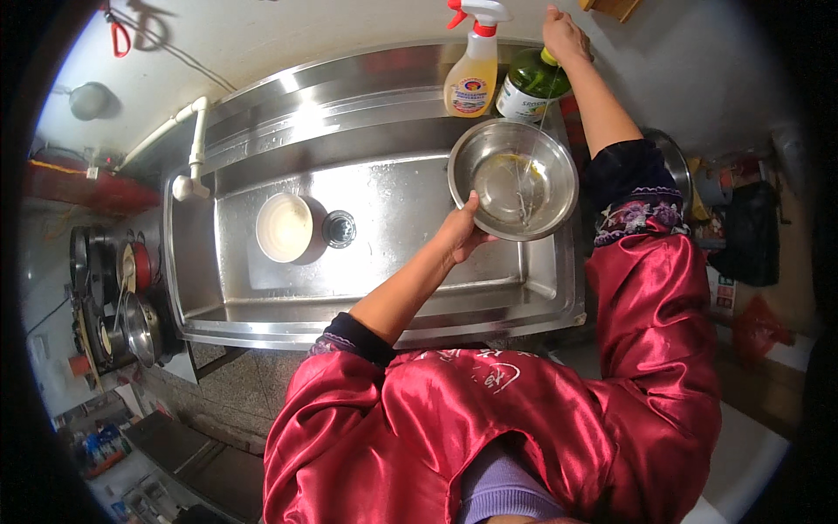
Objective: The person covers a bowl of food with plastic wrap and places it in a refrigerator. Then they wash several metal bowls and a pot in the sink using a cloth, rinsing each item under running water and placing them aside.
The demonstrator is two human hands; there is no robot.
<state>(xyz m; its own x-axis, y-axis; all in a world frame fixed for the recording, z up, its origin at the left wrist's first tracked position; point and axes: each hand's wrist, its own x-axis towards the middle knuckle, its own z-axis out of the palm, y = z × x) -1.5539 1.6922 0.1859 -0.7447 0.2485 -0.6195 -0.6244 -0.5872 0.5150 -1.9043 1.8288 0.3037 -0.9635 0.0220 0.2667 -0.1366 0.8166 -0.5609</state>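
My left hand [464,230] grips a shiny metal bowl [474,168] by its near left rim, the thumb over the edge. The bowl is held above the right end of the steel sink [384,288], with a little yellowish liquid inside. My right hand [567,37] is closed at the top of a green bottle [528,87] with a white label; the part under the fingers is hidden. A thin clear strand runs from near that hand down into the bowl. Beside the bottle stands a spray bottle [471,83] of yellowish liquid with a red and white trigger head.
A pale round bowl [285,228] sits in the sink left of the dark drain [339,229]. A white faucet pipe [197,153] reaches over the sink's left end. Pans [140,327] hang or stand at far left. A black bag [746,236] is at right.
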